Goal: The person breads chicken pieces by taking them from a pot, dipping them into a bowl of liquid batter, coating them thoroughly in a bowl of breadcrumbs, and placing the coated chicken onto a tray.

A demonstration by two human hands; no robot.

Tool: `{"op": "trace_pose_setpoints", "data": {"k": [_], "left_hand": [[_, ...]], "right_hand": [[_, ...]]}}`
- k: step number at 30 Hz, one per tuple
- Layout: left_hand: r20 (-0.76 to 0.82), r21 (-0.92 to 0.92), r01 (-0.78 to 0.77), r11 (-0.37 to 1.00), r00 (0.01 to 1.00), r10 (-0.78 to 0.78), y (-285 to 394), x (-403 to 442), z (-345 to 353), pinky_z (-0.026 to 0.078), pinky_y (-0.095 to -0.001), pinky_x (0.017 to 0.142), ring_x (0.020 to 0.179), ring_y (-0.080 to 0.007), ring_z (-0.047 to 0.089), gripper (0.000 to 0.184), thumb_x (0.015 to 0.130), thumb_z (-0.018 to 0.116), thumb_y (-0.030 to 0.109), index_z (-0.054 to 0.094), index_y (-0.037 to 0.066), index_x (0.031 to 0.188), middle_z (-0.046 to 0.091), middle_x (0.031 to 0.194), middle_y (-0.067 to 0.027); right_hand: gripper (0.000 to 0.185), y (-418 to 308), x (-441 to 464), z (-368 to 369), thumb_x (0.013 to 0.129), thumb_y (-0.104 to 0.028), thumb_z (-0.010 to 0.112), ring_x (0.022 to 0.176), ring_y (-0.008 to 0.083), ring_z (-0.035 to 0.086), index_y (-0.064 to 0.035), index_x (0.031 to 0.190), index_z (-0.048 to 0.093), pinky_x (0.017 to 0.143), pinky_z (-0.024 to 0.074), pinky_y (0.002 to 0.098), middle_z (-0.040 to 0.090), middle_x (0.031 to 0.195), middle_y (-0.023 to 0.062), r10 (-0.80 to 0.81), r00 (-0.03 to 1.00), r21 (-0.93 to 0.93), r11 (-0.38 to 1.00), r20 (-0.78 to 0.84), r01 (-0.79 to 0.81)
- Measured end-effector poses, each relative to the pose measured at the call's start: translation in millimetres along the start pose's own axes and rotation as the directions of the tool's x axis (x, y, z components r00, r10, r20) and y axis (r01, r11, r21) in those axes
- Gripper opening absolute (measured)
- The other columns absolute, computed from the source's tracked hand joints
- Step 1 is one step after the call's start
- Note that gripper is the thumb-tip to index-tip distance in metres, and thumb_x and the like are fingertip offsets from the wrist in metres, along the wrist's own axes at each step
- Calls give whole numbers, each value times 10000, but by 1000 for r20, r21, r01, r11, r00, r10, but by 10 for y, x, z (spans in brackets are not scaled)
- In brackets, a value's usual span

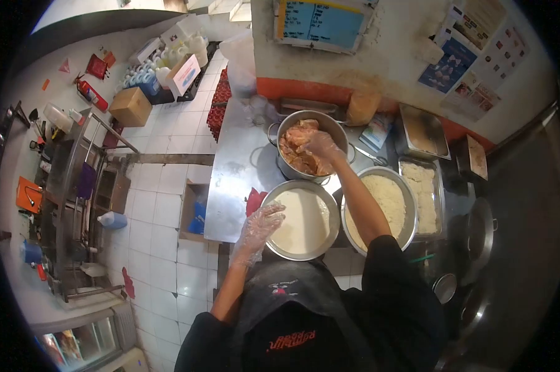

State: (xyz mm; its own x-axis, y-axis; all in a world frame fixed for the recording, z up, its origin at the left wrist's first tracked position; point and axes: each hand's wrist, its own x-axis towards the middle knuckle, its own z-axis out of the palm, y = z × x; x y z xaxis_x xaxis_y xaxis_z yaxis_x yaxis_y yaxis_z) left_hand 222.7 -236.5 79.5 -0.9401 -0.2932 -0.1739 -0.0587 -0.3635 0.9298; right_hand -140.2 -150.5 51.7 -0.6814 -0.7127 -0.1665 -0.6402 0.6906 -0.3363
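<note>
Presumably the main hazard lay in drips and spills. The right grip [323, 147] was down among the raw-looking meat [297, 137] in the steel pot [331, 122]; whether its fingers were clamped on a piece I couldn't tell. The left grip [259, 228], in a clear plastic glove, had loosely spread fingers with nothing visible between them, beside the left rim of the bowl [334, 222] of pale liquid [300, 229]; contact with that rim was unclear. The bowl sat just in front of the pot, its near side seeming to reach past the edge of the tabletop [230, 186], so a bump from the wearer's apron could have tipped it. Wet, slippery meat could have slid loose and splashed. The right forearm crossed above the bowl of pale powder [385, 195], so drips could have clumped it. Scissors [371, 154] lay close to the pot's right handle, where a sideways sweep might have caught them.
</note>
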Motion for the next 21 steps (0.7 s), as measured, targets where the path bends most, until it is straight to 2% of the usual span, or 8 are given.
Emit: {"op": "trace_pose_setpoints", "data": {"k": [4,6,7,10,14,18,19,21], "left_hand": [[44,-16,-7,1000,999,7,-15,166,-4,527,-319,1002,1154,-189,640,395,954,662,53,562,-19,1330,638,1315,-102],[44,12,52,999,998,-52,165,332,147,534,-321,987,1151,-195,641,406,958,667,73,557,-9,1340,636,1319,-104],[32,41,114,993,993,-116,276,406,246,542,-323,972,1147,-200,643,417,962,672,93,553,1,1350,634,1323,-106],[112,-131,123,984,988,-109,-40,819,319,557,-366,947,1137,-208,649,468,979,663,210,526,21,1384,628,1332,-115],[186,-605,112,788,983,4,-29,1075,626,567,-370,937,1141,-196,642,565,977,680,268,472,20,1440,618,1340,-101],[149,-414,61,908,989,2,35,952,563,578,-293,866,1044,-200,686,494,950,715,158,518,-8,1371,681,1211,-117],[140,-301,88,950,989,-47,-32,923,489,582,-294,870,1035,-193,685,485,943,715,140,529,-25,1360,679,1199,-117],[124,-182,125,975,987,-103,-71,812,401,586,-295,874,1027,-186,683,477,937,715,122,540,-42,1348,677,1186,-118]], "right_hand": [[371,-63,-447,-603,849,-275,734,1029,346,685,-58,1150,728,911,518,448,719,1113,210,29,982,81,997,-186,-14],[363,-92,-622,-899,877,-284,726,998,343,685,-101,1190,725,885,528,427,712,1141,199,-73,987,404,906,-146,127],[383,-139,-722,-1025,949,-370,712,848,206,678,8,997,750,811,543,372,753,899,106,-163,974,496,840,-160,222],[436,-518,-1171,-1442,932,-405,728,962,186,675,13,1060,737,872,545,359,747,1022,92,-122,992,740,667,-4,85],[449,-395,-1398,-1187,900,-394,758,1097,200,654,-23,1151,721,941,526,362,716,1153,113,-44,999,759,649,-30,52],[341,-51,-1507,-620,878,-205,782,887,133,678,-28,1156,699,779,571,279,724,973,56,-234,971,709,677,-49,199],[323,22,-1612,-524,893,-210,760,881,128,678,-21,1147,699,783,569,273,723,969,56,-350,920,508,768,-177,390],[380,-197,-1874,-418,881,-292,773,952,188,689,-29,1148,711,850,559,333,713,1084,105,78,984,862,474,161,-179]]}}
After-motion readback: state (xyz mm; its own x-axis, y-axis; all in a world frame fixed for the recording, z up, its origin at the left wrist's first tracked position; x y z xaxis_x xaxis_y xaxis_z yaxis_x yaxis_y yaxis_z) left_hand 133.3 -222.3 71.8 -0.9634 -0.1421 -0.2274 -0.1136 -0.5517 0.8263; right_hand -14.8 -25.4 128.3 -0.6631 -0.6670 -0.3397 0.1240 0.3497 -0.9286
